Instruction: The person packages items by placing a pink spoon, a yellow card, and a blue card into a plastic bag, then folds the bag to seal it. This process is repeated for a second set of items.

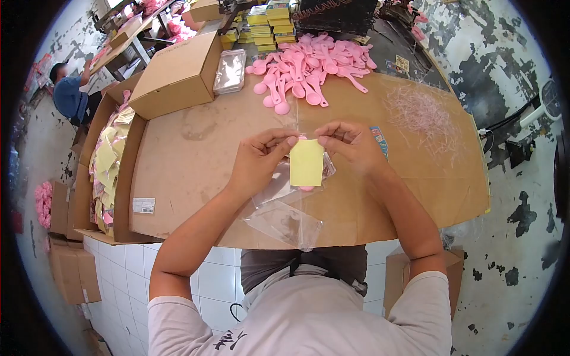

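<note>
In the middle of the cardboard-covered table, a yellow card [306, 163] stands upright between my hands. My left hand [265, 155] pinches its upper left corner, thumb against finger. My right hand [351, 147] pinches the upper right corner the same way. Bits of a pink spoon [306, 188] peek out above and below the card, which hides the rest. Clear plastic bags [285, 222] lie below and around the card, toward the table's front edge. Close behind my right wrist is a small blue printed card [379, 141], partly covered.
Pink spoons [309, 65] are heaped at the back, beside a stack of clear bags [230, 71] and a closed carton [175, 77]. An open box [138, 178] of packed pieces stands left. Plastic shreds [424, 115] lie right. A person [71, 98] sits far left.
</note>
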Available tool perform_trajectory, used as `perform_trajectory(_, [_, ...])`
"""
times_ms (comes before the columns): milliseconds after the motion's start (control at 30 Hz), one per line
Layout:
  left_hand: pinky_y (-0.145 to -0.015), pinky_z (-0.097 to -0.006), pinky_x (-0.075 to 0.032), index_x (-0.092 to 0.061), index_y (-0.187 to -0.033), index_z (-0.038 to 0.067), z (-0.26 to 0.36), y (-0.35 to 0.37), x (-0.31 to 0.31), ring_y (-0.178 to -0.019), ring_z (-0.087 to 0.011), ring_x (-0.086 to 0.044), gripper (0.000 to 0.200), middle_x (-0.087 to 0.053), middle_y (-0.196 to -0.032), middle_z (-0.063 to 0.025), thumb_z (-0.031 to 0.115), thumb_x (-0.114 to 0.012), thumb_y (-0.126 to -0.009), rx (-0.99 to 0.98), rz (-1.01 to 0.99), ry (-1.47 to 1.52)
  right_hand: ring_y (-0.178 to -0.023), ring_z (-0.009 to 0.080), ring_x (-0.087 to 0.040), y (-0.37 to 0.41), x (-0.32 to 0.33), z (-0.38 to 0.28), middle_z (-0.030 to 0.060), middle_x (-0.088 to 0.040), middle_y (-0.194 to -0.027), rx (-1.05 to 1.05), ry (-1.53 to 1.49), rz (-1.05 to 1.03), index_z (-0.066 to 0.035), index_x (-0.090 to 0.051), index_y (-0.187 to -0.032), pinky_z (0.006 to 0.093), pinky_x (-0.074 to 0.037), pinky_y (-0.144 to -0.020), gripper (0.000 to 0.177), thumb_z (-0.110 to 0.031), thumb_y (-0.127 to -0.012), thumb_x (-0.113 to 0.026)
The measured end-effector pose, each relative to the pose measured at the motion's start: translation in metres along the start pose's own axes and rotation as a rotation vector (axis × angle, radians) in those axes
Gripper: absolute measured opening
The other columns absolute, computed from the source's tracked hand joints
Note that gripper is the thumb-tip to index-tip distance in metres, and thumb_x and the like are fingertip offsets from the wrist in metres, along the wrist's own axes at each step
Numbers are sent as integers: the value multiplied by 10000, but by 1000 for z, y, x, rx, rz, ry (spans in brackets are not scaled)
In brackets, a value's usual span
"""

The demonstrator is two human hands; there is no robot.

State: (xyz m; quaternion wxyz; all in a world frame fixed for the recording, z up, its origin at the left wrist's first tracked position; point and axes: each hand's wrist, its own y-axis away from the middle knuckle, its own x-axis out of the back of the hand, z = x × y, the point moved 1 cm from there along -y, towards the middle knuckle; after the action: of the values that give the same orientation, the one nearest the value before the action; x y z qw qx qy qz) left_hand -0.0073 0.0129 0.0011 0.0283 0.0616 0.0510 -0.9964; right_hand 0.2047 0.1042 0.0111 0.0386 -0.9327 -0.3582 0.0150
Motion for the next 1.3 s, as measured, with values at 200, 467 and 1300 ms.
perform_trajectory(200, [-876, -288, -561, -695, -1234, -31, -4, 2, 2, -1002, -123, -684, 245, -747, -1113, -104, 50, -629, -1013, -105, -72, -74, -969, 107, -684, 2, 10, 11, 56, -741, -1051, 36, 12, -17, 28, -713, -1144, 262, -548, -876, 185, -1, -981, -629])
perform_trajectory(467, [-854, -294, -578, -705, -1233, -32, 1, 4, 4, -977, -136, -696, 264, -748, -1103, -98, 128, -606, -1047, -48, -131, 5, -916, 91, -674, 5, 20, 8, 41, -732, -996, 2, 63, -73, 30, -722, -1107, 270, -542, -818, 164, -24, -983, -630])
perform_trajectory(1300, [-816, -286, -589, -650, -1259, -26, 7, 2, -3, -999, -121, -690, 286, -727, -1145, -92, 115, -662, -1010, 74, -100, 22, -999, 124, -657, 12, 6, 3, 63, -681, -1105, -46, -55, -202, -25, -525, -1381, 285, -539, -867, 487, 0, -932, -711])
